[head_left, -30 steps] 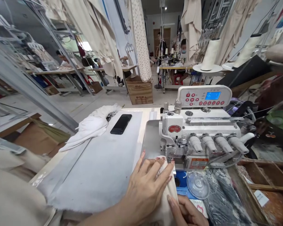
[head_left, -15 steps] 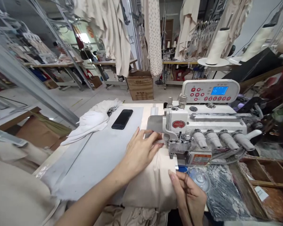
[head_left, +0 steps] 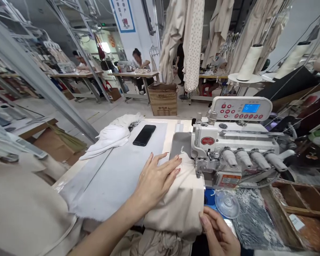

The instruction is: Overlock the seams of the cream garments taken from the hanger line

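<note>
A piece of beige fabric [head_left: 181, 202] lies at the front of a white overlock sewing machine [head_left: 237, 142], its upper edge under the presser foot area. My left hand [head_left: 156, 177] rests on the fabric with fingers spread, left of the needle. At the fabric's right edge, below the machine head, my right hand [head_left: 220, 229] pinches the cloth between thumb and fingers. A short white thread chain trails on the grey metal plate [head_left: 178, 142] behind the fabric. Gathered beige cloth [head_left: 154, 243] hangs below the table's front edge.
A black phone [head_left: 144, 135] and a bundle of white cloth [head_left: 113, 133] lie on the left of the table. To the right are a clear round dish [head_left: 227, 203] and a wooden divided tray [head_left: 296, 209]. Thread cones [head_left: 250, 64] stand behind the machine. Co-workers sit farther back.
The fabric has advanced away from me past the needle. My left hand's fingers have straightened and spread; my right hand has slid down the edge towards me. The view has shifted, showing more co-workers.
</note>
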### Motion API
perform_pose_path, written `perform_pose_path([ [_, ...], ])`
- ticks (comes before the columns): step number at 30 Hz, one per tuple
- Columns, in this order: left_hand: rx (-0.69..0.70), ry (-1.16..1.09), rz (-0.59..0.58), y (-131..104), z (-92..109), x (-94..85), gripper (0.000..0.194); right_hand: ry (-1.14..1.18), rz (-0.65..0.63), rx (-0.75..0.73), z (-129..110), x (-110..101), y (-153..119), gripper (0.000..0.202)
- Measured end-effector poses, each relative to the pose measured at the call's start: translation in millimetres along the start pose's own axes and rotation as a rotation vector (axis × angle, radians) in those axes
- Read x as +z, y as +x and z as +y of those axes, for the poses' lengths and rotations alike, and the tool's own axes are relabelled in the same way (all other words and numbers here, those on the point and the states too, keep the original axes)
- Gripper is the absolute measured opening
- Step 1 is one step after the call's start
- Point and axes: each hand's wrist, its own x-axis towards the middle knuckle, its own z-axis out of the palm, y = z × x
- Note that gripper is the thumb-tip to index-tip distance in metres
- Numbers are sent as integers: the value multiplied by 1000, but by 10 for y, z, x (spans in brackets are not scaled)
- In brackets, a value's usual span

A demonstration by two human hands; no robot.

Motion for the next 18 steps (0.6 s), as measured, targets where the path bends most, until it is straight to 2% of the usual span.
perform_pose_path([
  [4,-5,-15,1,-30,16,6,34,128,89,-42,66,75,-13,53],
  [7,3,-7,4,-30,6,21,34,190,72,-139,40,171,10,51],
  [10,33,8,19,11,-2,31,33,203,39,-104,29,217,26,45],
  [12,61,16,24,58,-1,29,31,153,-38,-43,51,203,31,37],
  [14,103,17,33,108,0,24,27,57,-113,-53,81,171,33,37],
  [16,181,7,67,148,-6,17,26,-60,-129,-151,101,148,18,45],
  [18,298,-37,84,172,-15,8,30,-159,-81,-251,104,160,-41,50],
])
